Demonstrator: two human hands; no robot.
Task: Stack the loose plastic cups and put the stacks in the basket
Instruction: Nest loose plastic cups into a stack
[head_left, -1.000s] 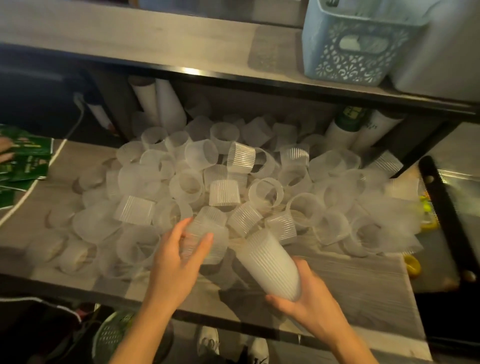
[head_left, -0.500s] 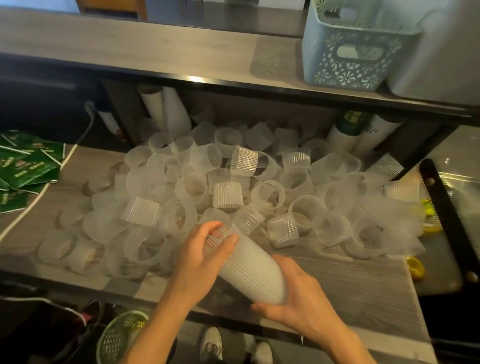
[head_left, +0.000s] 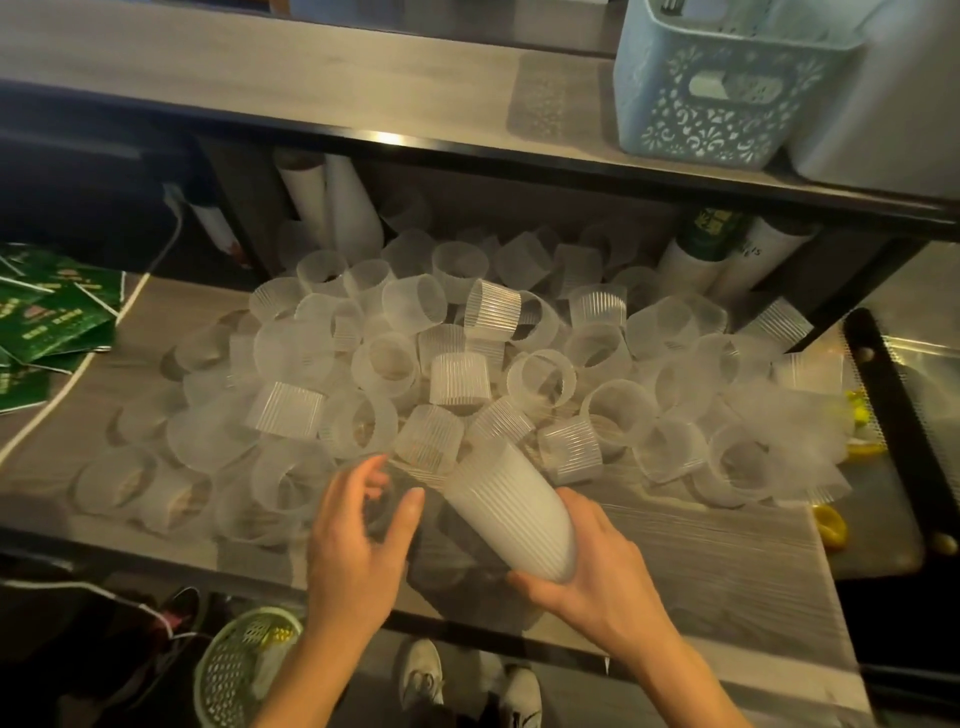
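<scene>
A big pile of loose ribbed translucent plastic cups (head_left: 460, 376) covers the wooden lower shelf (head_left: 701, 545). My right hand (head_left: 587, 577) grips the bottom end of a tilted stack of cups (head_left: 511, 512) at the pile's near edge, mouth end pointing up and left. Just left of the stack, my left hand (head_left: 358, 540) curls around a single loose cup (head_left: 387, 496), which looks blurred. A light blue lattice basket (head_left: 727, 98) stands on the upper shelf at the far right, well above the pile.
Green packets (head_left: 47, 322) and a white cord (head_left: 62, 395) lie at the left. Tall white cup sleeves (head_left: 343, 208) lean at the back. Yellow rings (head_left: 831, 525) and a black-edged tray (head_left: 893, 415) are at the right. A green basket (head_left: 244, 670) and shoes sit on the floor.
My left hand pushed a cup onto the stack, then came off it and moved left onto another loose cup. The right hand kept holding the stack, shifting slightly.
</scene>
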